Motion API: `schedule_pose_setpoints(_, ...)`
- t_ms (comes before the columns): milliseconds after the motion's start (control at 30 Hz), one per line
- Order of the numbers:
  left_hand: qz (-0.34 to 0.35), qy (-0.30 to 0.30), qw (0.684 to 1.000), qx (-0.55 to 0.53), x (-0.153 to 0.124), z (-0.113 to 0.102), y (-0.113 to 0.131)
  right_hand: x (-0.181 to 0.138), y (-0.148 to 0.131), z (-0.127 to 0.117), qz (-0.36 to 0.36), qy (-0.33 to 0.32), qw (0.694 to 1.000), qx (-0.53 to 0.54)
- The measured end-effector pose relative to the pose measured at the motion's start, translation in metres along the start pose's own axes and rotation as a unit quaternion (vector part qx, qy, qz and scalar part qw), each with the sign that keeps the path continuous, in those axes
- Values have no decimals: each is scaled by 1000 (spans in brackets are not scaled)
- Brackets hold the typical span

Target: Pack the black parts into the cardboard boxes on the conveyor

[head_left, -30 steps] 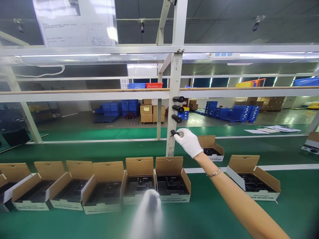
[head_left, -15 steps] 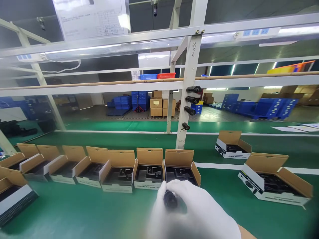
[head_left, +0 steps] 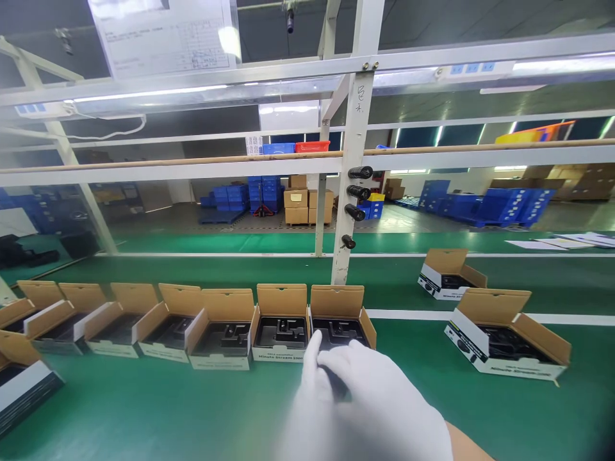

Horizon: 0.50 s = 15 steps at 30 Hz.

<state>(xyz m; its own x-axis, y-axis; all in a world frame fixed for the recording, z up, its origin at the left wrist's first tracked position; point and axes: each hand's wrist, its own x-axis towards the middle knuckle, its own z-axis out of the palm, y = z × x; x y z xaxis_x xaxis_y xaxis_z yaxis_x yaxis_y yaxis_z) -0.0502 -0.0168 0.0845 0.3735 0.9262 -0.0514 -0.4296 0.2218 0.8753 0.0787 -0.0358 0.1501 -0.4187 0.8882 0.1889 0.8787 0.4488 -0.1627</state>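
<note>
Green worktop (head_left: 144, 410) runs under a white metal frame; a warehouse floor with blue crates (head_left: 504, 205) and stacked cartons (head_left: 300, 206) lies beyond. A row of open cardboard boxes (head_left: 225, 326) stands side by side on the worktop, each holding a black moulded tray; the rightmost box of the row (head_left: 339, 314) sits just beyond the hands. Two more open boxes (head_left: 504, 336) stand well apart to the right. Gloved right hand (head_left: 384, 410) and left hand (head_left: 312, 397) meet low in view, grip closed about a small dark object (head_left: 336, 384), mostly hidden. Black cylinders (head_left: 358, 191) project from the post (head_left: 350, 179).
</note>
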Motion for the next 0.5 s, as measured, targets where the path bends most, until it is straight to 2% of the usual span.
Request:
schedule_pose_setpoints(100,-16,-52,998,15,4,-14,14,-4,4,-12,-11,61,993,104)
schedule_pose_setpoints(200,1,-80,995,60,7,-26,17,-9,7,-20,-33,93,987,129)
schedule_pose_setpoints(300,2,-96,991,93,10,-33,2,-14,8,-22,-62,128,976,163)
schedule_pose_setpoints(400,-60,-166,981,80,6,-34,-22,-16,16,-20,-72,174,960,207)
schedule_pose_setpoints(500,-151,-274,945,98,-10,-36,-40,-18,37,-21,11,152,954,256)
